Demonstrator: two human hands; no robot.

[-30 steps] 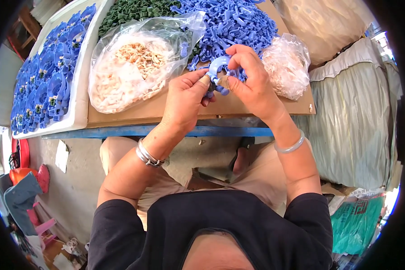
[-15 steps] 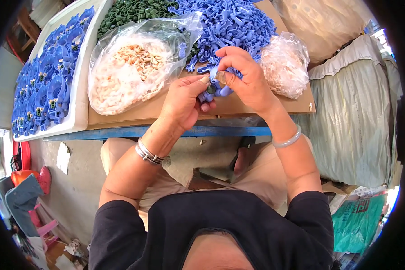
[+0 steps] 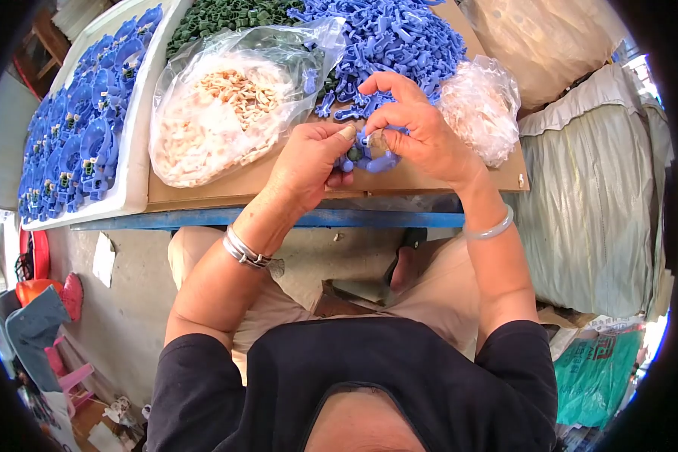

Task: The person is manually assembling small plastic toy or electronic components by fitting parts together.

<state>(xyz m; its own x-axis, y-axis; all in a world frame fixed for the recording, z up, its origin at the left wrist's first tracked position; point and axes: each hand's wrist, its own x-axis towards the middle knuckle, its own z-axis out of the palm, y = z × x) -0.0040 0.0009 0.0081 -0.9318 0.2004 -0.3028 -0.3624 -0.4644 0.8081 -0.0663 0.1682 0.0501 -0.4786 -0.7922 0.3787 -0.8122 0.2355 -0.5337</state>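
Above the front edge of the cardboard-covered table, my left hand (image 3: 314, 161) pinches a blue plastic toy part (image 3: 380, 162) that has a dark green piece (image 3: 354, 153) on it. From the other side, my right hand (image 3: 422, 134) holds thumb and forefinger closed at the top of the same part. A tiny pale bit shows by those fingertips, too small to name. Behind my hands lies a large heap of loose blue plastic pieces (image 3: 399, 45). An open clear bag of small cream-coloured pieces (image 3: 237, 98) lies left of my left hand.
A white foam tray (image 3: 139, 162) at the left holds rows of blue assemblies (image 3: 83, 124). Dark green pieces (image 3: 230, 22) are piled at the back. Another bag of pale pieces (image 3: 478, 109) sits right of my right hand. Large sacks (image 3: 587, 181) stand beside the table's blue edge (image 3: 331, 219).
My right hand has shifted slightly right and down, its thumb and forefinger staying at the blue toy part. My left hand keeps its pinch almost in place.
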